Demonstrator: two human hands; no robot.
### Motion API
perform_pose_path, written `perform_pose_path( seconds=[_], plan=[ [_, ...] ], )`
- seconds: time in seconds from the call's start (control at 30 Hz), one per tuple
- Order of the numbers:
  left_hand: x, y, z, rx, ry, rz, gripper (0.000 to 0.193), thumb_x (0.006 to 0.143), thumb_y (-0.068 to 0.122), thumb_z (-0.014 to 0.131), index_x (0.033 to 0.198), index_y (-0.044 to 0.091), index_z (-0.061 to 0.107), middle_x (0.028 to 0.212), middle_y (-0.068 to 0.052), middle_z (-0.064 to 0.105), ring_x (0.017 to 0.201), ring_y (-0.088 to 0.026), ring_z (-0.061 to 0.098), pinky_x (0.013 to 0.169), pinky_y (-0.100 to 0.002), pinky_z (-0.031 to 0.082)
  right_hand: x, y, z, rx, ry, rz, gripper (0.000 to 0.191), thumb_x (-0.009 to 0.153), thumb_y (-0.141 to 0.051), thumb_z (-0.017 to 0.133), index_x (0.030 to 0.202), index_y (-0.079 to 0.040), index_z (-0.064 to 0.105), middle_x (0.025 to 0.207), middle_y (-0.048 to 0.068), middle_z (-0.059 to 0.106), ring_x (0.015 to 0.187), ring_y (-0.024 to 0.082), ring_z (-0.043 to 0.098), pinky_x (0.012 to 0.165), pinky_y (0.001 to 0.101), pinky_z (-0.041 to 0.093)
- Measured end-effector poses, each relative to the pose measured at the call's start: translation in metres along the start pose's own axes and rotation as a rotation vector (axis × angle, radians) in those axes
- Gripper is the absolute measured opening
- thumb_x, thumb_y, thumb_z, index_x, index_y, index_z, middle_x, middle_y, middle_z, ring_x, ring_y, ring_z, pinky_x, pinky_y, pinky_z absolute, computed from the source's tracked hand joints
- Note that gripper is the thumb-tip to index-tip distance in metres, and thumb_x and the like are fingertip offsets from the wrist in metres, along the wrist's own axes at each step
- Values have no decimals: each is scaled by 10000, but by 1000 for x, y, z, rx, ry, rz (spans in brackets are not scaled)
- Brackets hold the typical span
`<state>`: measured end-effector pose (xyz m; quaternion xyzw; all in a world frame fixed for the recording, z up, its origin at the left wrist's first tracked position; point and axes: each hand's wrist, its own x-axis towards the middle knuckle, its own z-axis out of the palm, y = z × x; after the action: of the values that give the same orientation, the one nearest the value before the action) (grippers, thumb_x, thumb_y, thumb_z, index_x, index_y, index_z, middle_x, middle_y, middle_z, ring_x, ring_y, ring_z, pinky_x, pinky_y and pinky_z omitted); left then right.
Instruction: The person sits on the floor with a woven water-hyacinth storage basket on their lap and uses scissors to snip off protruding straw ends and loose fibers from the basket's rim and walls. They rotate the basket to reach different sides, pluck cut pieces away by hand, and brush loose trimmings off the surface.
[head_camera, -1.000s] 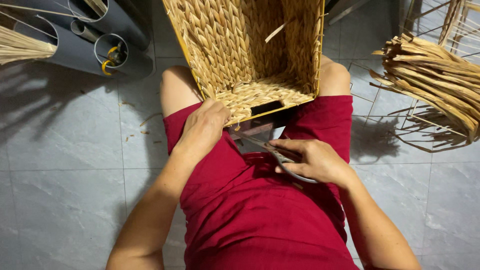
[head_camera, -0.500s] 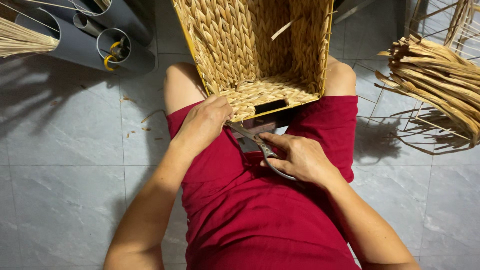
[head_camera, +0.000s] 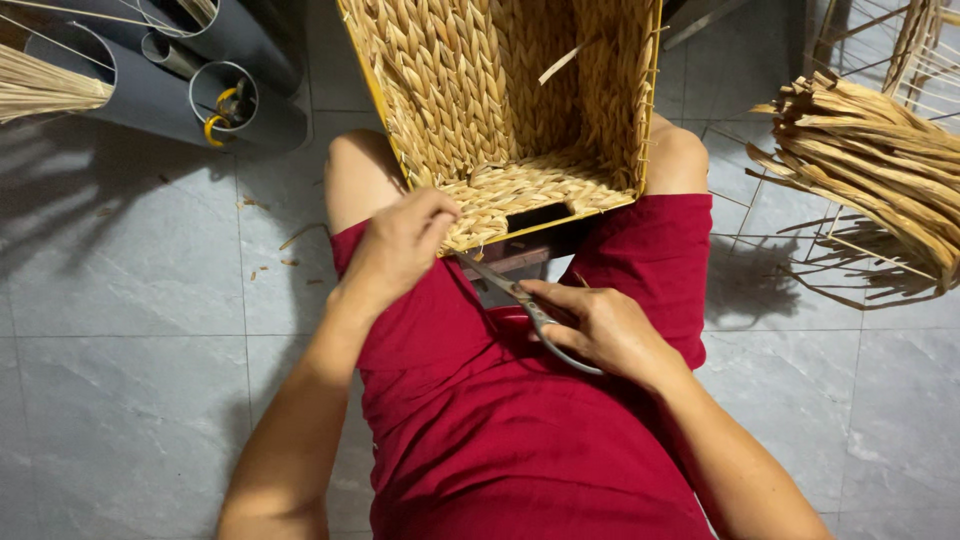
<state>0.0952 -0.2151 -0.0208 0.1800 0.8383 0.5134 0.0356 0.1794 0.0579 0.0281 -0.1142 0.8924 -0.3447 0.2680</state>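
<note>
A: Sitting on the floor (head_camera: 130, 400), person in red shorts (head_camera: 500, 420), woven basket (head_camera: 520, 110) tipped on its side across the knees, open mouth toward them.

B: Hands?

A: Left hand (head_camera: 395, 245) clenched on the basket's near rim, pinching the weave at the left corner. Right hand (head_camera: 600, 325) wrapped around the handles of scissors (head_camera: 510, 295), fingers through the loops.

B: Blades apart or closed?

A: Look close together, but too small to tell for sure.

B: Where do the scissors lie from the basket?

A: Just below and to the right of the rim. Long axis runs diagonal, handles low-right in the right hand, tips up-left, pointing at the rim edge right beside the left hand's fingers. Tips near the rim; touching or not, can't tell.

B: Which hand is nearer the basket?

A: Left, it's on it. Right is down over the lap, near but apart, only the blades reach up.

B: Anything else around?

A: Bundle of dried straw strips (head_camera: 870, 160) on a wire frame (head_camera: 790, 250) at right, well apart. Grey plastic pipes (head_camera: 180, 70) top left, lying on the tiles, one with something yellow inside. Straw scraps on the floor by the left knee.
</note>
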Motion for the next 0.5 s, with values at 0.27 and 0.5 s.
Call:
perform_pose_path(
  seconds=[0.27, 0.5],
  plan=[
    [-4, -8, -33, 157, 478, -86, 327, 1023, 36, 667, 1346, 43, 620, 1309, -176, 583, 1129, -251, 678, 861, -322, 622, -15, 23, -27, 287, 117, 81, 691, 783, -307, 842, 1409, -131, 607, 1165, 103, 783, 992, 161, 690, 875, 318, 550],
    [17, -28, 6, 356, 461, -18, 855, 1015, 237, 794, 1632, 11, 247, 1472, -253, 496, 1282, -432, 592, 1102, -464, 487, -12, 25, -26, 122, 117, 336, 700, 752, -348, 838, 1401, -204, 620, 1056, 89, 796, 824, 172, 732, 792, 332, 567]
  ],
)
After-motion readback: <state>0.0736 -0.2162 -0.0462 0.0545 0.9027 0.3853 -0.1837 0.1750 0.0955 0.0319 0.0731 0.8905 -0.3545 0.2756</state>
